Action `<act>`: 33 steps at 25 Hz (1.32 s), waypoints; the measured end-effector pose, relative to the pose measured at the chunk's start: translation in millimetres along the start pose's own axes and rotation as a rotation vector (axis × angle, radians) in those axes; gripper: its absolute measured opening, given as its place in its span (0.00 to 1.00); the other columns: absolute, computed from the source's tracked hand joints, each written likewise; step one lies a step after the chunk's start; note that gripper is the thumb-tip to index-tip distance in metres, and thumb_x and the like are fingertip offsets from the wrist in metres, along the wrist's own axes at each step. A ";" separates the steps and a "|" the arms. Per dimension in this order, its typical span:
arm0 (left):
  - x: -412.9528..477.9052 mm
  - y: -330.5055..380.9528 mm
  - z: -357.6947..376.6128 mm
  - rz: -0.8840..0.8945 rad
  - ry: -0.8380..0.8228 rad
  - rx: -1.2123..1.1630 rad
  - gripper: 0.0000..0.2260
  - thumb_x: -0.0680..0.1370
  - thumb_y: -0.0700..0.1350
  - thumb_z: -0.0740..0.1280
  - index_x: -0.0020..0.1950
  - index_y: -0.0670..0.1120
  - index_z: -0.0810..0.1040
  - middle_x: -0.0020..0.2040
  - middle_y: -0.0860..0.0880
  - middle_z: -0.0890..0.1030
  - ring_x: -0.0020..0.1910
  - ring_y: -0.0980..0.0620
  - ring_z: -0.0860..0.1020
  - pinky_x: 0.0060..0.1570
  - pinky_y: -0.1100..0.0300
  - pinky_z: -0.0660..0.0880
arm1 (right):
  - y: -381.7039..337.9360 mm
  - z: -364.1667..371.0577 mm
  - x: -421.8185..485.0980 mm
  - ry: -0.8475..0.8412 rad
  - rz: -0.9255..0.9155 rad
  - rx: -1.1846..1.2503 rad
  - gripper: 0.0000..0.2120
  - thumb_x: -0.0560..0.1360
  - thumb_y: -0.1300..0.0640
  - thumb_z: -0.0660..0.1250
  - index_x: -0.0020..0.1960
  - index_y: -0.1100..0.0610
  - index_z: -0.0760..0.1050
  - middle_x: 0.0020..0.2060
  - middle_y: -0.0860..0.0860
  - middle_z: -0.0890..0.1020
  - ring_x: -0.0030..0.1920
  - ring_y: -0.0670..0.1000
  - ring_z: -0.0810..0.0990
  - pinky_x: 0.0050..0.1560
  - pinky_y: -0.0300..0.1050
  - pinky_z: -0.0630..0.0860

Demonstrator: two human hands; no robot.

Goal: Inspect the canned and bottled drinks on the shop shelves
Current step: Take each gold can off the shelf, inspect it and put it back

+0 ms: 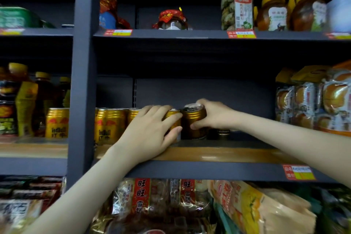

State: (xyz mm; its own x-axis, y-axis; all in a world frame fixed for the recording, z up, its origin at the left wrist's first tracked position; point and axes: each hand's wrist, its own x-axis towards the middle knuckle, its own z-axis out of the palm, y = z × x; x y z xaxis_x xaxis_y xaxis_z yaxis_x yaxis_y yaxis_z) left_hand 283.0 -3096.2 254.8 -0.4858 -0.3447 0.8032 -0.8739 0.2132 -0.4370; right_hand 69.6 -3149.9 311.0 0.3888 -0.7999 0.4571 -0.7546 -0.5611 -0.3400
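Item under examination: a dark gold can [192, 123], standing upright on the middle shelf [218, 155] of the right-hand bay, set back from the front edge near the bay's centre. Its body is a deep bronze-gold with ribbed rings below the rim; the silver top catches light, and the label side cannot be read. The right hand [212, 115] grasps it from the right, fingers curled over the upper wall and thumb low on the front. Touching its left side stands a bright gold can [171, 118], largely covered by the left hand [150, 129], which clasps it with fingers laid across the top and thumb hooked round the lower front. Further left, a row of gold cans [109, 125] carries red bull figures and "RedBull" lettering, standing upright and close together. One more can of the same print [57, 122] stands beyond the grey upright post [83, 81], in the neighbouring bay, beside tall yellow-capped bottles [24, 97]. Behind the right wrist a small dark container [224, 132] is partly hidden; its type cannot be told. Wrapped bread packs [313, 104] fill the shelf's right end. A red and yellow price tag [298, 172] sits on the shelf lip. Above: a clear jar [237, 4] and yellow-capped honey bottles [273, 9]. Below: snack bags [142, 195].
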 end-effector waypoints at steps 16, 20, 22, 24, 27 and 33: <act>-103.2 79.6 -65.4 -0.263 0.290 -1.017 0.30 0.71 0.52 0.71 0.69 0.53 0.64 0.62 0.62 0.70 0.62 0.69 0.68 0.60 0.78 0.63 | -94.7 70.3 -196.9 0.431 -0.308 0.154 0.37 0.65 0.54 0.79 0.67 0.40 0.63 0.60 0.36 0.72 0.62 0.33 0.69 0.61 0.24 0.62; -197.8 77.3 -59.2 -0.258 0.106 -0.965 0.36 0.69 0.54 0.76 0.70 0.41 0.66 0.65 0.48 0.74 0.64 0.54 0.70 0.65 0.74 0.62 | -98.6 155.8 -234.2 0.276 -0.272 0.302 0.37 0.67 0.54 0.78 0.70 0.45 0.63 0.66 0.35 0.68 0.67 0.38 0.67 0.67 0.31 0.62; -238.4 74.1 -59.5 -0.198 0.053 -0.901 0.35 0.72 0.54 0.72 0.71 0.39 0.63 0.68 0.42 0.72 0.68 0.49 0.69 0.68 0.66 0.63 | -104.6 192.0 -253.3 0.192 -0.285 0.316 0.37 0.69 0.55 0.76 0.71 0.42 0.60 0.68 0.30 0.63 0.70 0.39 0.65 0.68 0.33 0.62; -270.4 72.9 -64.2 -0.130 0.039 -0.838 0.30 0.74 0.51 0.68 0.71 0.41 0.63 0.68 0.41 0.72 0.69 0.47 0.68 0.70 0.62 0.63 | -110.8 215.9 -268.8 0.132 -0.311 0.325 0.37 0.70 0.55 0.75 0.71 0.41 0.59 0.69 0.29 0.60 0.72 0.39 0.62 0.70 0.34 0.61; -298.6 72.2 -80.1 -0.226 -0.138 -0.866 0.32 0.72 0.57 0.69 0.70 0.44 0.66 0.64 0.45 0.77 0.64 0.52 0.72 0.64 0.67 0.66 | -116.7 234.2 -279.5 0.036 -0.223 0.474 0.36 0.67 0.48 0.76 0.69 0.37 0.61 0.68 0.33 0.66 0.70 0.39 0.66 0.67 0.36 0.66; -302.9 80.1 -107.8 -1.128 -0.731 -1.675 0.26 0.64 0.59 0.78 0.55 0.46 0.80 0.50 0.48 0.85 0.49 0.50 0.84 0.53 0.54 0.80 | -110.7 261.3 -300.8 -0.281 -0.035 0.905 0.46 0.68 0.42 0.74 0.76 0.37 0.48 0.71 0.32 0.64 0.70 0.41 0.68 0.63 0.39 0.71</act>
State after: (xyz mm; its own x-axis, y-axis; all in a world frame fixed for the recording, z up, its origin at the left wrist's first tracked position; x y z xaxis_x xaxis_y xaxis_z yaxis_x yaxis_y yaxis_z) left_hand 362.4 -2876.1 20.2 -0.1847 -0.9819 -0.0416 -0.0851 -0.0261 0.9960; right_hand 174.4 -2902.8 -3.6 0.6053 -0.7353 0.3048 -0.0894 -0.4432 -0.8919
